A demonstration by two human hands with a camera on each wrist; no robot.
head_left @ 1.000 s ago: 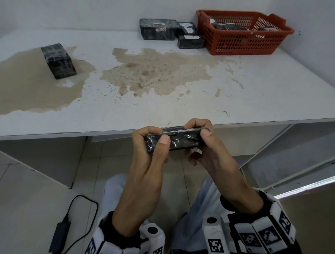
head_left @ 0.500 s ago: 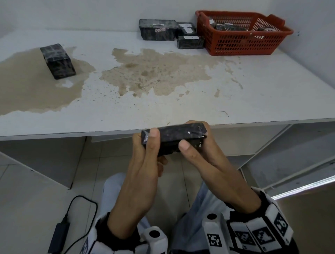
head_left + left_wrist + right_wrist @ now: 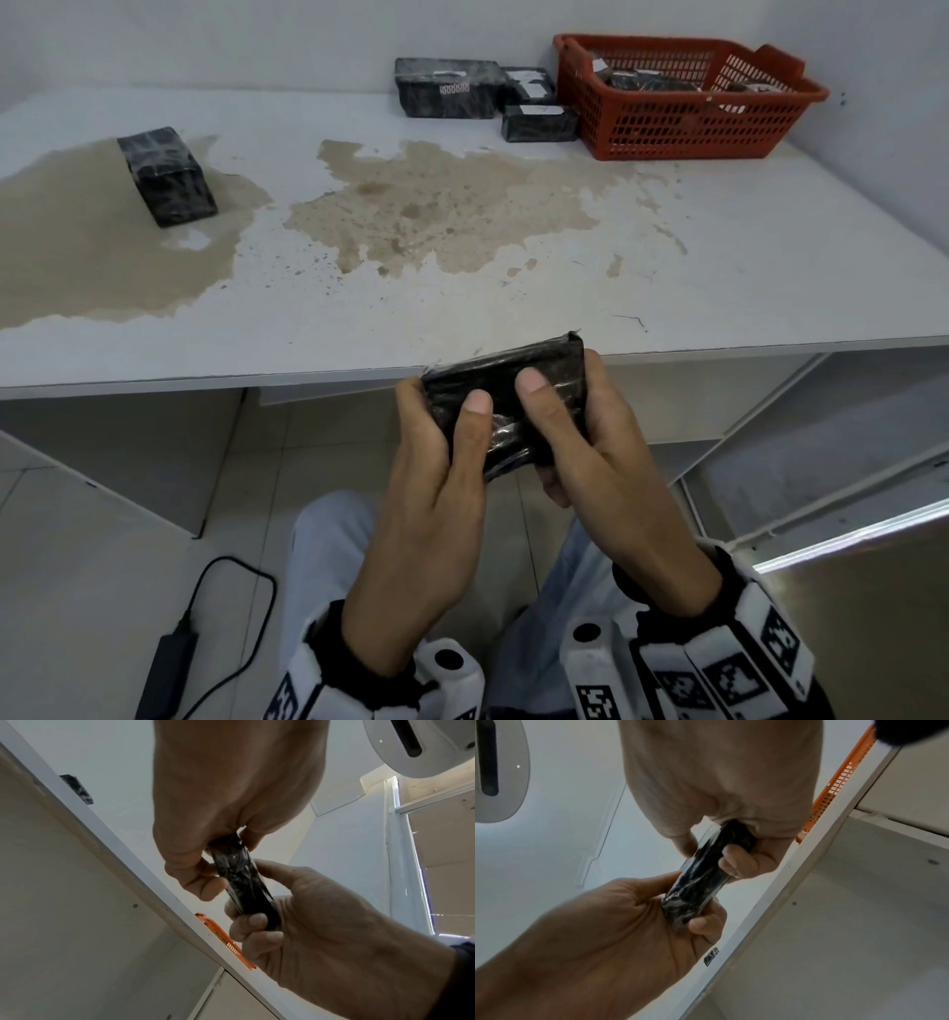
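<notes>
Left hand [image 3: 431,488] and right hand [image 3: 611,462] clamp opposite ends of a black film-wrapped rectangular packet [image 3: 513,370], its long axis running left to right, just off the white bench's [image 3: 513,308] near edge.

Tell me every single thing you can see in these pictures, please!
wrapped packet: 1, black under shiny film, held in front of the table's near edge
wrapped block: 1, black, far left on the table, on a brown stain
wrapped boxes: 3, black with pale labels, at the back, left of the basket
basket: 1, red, back right of the table, dark wrapped things inside
table: 1, white with brown stains
charger with cable: 1, black, on the floor, lower left
wrist bands: 2, white with black markers, on both wrists
left grip: 1, holds the packet's left end
right grip: 1, holds the packet's right end
</notes>
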